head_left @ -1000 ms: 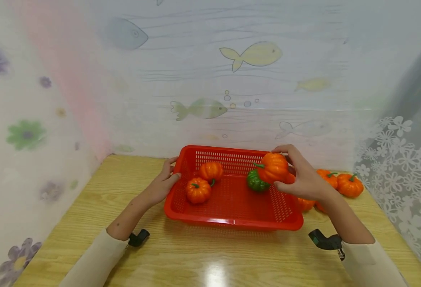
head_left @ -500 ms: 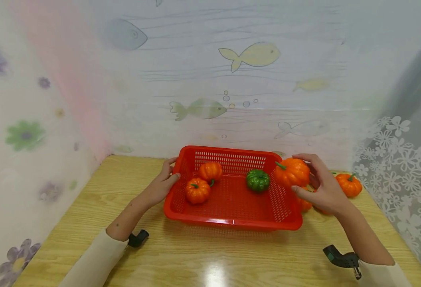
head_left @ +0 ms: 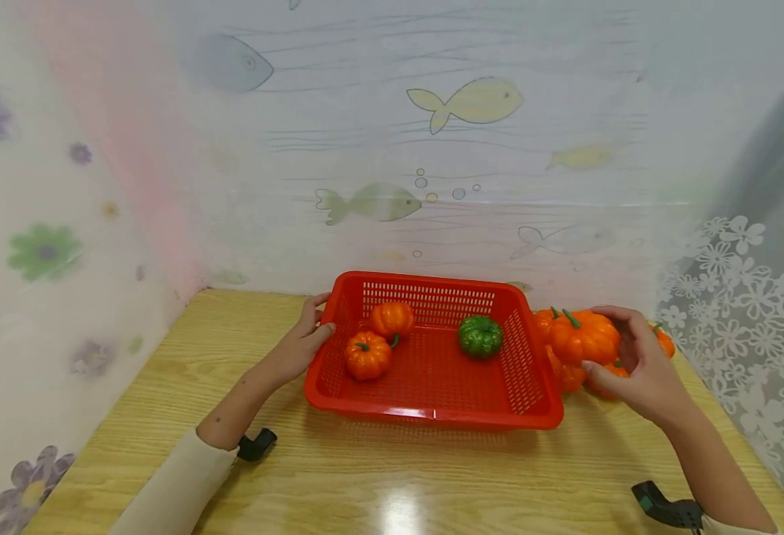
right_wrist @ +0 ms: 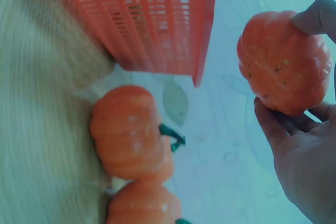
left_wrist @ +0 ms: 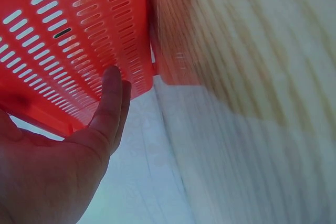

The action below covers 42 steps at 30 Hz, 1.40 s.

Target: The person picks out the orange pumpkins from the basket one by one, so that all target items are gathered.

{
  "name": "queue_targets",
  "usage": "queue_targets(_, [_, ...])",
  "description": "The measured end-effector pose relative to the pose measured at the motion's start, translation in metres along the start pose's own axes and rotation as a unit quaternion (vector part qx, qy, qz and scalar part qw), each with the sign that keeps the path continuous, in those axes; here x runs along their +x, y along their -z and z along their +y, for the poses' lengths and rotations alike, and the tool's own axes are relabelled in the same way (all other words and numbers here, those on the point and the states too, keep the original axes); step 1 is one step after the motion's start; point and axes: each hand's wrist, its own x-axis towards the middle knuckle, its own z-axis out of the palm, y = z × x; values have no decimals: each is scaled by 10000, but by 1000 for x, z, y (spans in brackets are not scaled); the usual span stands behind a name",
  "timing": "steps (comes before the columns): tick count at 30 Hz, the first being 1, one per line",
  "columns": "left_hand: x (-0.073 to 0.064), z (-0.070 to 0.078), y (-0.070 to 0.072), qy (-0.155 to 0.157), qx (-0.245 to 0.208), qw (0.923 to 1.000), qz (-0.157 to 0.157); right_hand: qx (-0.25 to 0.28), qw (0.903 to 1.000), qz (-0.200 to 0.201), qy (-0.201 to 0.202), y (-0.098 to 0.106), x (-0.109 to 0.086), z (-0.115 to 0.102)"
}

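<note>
A red plastic basket stands on the table with two orange pumpkins at its left and a green pumpkin at its right. My left hand grips the basket's left rim, thumb over the edge; in the left wrist view its fingers lie along the outside of the slotted wall. Right of the basket, my right hand holds an orange pumpkin between thumb and fingers, above other pumpkins. The right wrist view shows the held pumpkin's underside, raised off the table.
Several more orange pumpkins sit on the table against the basket's right side, partly hidden by the right hand and its pumpkin. The wooden table meets a fish-patterned wall covering at the back. Patterned sheets also hang at both sides.
My right hand has carried the orange pumpkin rightward and down, from over the basket's right side to above the pumpkins beside it. The left hand and basket have stayed put.
</note>
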Motion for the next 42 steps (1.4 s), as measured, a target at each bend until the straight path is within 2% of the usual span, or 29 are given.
queue_targets(2, [-1, 1, 0, 25, 7, 10000, 6, 201, 9998, 36, -9, 4, -4, 2])
queue_targets(5, [-3, 4, 0, 44, 48, 10000, 28, 105, 9998, 147, -119, 11, -10, 6])
queue_targets(13, [-6, 8, 1, 61, 38, 10000, 44, -687, 9960, 426, -392, 26, -24, 15])
queue_targets(17, [-5, 8, 1, 48, 102, 9999, 60, -1141, 9909, 548, -450, 33, -28, 21])
queue_targets(26, [-6, 11, 1, 80, 42, 10000, 25, -1625, 9780, 960, -886, 49, -33, 34])
queue_targets(33, [-6, 11, 2, 74, -57, 10000, 7, -1630, 9765, 1082, -909, 59, -35, 39])
queue_targets(42, [-5, 9, 2, 46, -36, 10000, 8, -1754, 9687, 1198, -1282, 68, -42, 46])
